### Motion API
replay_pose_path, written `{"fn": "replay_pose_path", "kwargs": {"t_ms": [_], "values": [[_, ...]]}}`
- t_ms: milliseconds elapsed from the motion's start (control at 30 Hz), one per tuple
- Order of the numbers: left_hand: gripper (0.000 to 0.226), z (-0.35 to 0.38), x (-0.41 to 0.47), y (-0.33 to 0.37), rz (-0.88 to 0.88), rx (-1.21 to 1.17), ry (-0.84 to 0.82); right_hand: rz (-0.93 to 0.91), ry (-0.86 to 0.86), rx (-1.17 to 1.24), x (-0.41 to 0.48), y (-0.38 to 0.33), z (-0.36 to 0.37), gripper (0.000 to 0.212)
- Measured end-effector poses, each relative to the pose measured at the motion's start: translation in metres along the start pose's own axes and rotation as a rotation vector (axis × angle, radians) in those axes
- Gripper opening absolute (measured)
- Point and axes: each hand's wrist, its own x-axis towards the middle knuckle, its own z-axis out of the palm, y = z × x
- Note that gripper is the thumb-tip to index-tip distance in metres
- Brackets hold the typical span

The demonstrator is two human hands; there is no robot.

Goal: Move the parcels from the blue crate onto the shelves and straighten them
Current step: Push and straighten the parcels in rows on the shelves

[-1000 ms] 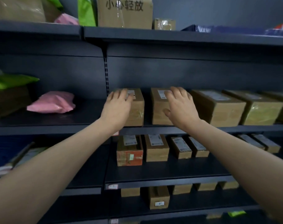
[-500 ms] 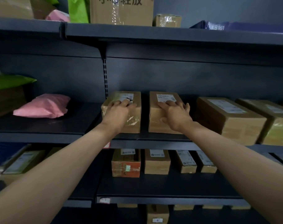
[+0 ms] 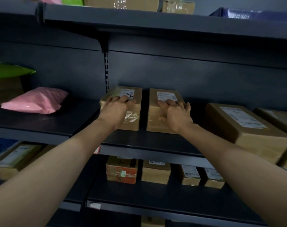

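The middle shelf carries the left parcel and the right parcel side by side near its left end, with a narrow gap between them. Each long axis runs front to back, short end facing me, label on top. My left hand rests on the left parcel and my right hand on the right parcel. The fingers are spread flat, not clamped.

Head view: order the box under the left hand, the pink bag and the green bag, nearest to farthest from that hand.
1. Box, directly under the left hand.
2. Pink bag, to the left on the same shelf.
3. Green bag, far left, higher up.
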Motion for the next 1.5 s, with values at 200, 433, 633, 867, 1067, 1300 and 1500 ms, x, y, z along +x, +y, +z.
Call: {"fn": "replay_pose_path", "kwargs": {"t_ms": [200, 433, 633, 867, 1067, 1300, 1500], "values": [[0.074, 0.004, 0.004, -0.010, 0.031, 0.002, -0.006, 0.049, -0.004, -0.014, 0.003, 0.005, 0.002, 0.063], [0.079, 0.004, 0.011, -0.024, 0.056, 0.000, -0.037, 0.097, -0.004, -0.080, 0.007, -0.007, 0.000, 0.064], [0.087, 0.003, 0.011, -0.028, 0.038, 0.008, -0.074, 0.089, 0.095, -0.117, -0.010, -0.019, -0.004, 0.064], [0.068, -0.028, 0.008, 0.073, 0.182, -0.287, 0.206, 0.140, 0.177, -0.229, -0.064, 0.009, -0.035, 0.055], [0.059, -0.060, 0.020, 0.190, 0.444, -0.497, 0.245, 0.327, 0.271, -0.326, -0.130, 0.092, -0.081, 0.051], [0.066, -0.055, 0.027, 0.285, 0.572, -0.326, 0.001, 0.485, 0.052, -0.312, -0.191, 0.201, -0.087, 0.070], [0.073, -0.051, 0.050, 0.325, 0.445, -0.249, -0.125, 0.391, -0.158, -0.176, -0.187, 0.279, -0.069, 0.081]]}}
